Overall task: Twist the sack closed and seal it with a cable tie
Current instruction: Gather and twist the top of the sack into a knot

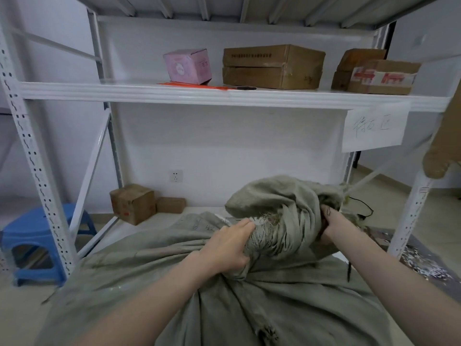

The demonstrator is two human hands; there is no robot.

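The sack (pixel 274 308) lay before the person, its gathered neck running from 8 o'clock up to 2 o'clock between both hands. The left hand (pixel 228 247) clenched the neck's base; the right hand (pixel 330 224) grasped the loose mouth cloth at the 2 o'clock end. The orange cable ties (pixel 194 85) lay on the shelf (pixel 99 92), at 12 o'clock from the left hand, well apart; that hand seemed nearer.

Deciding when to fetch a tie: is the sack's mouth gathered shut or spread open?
Gathered but not tied. The left hand grips the bunched neck of the sack, the right hand holds its loose top.
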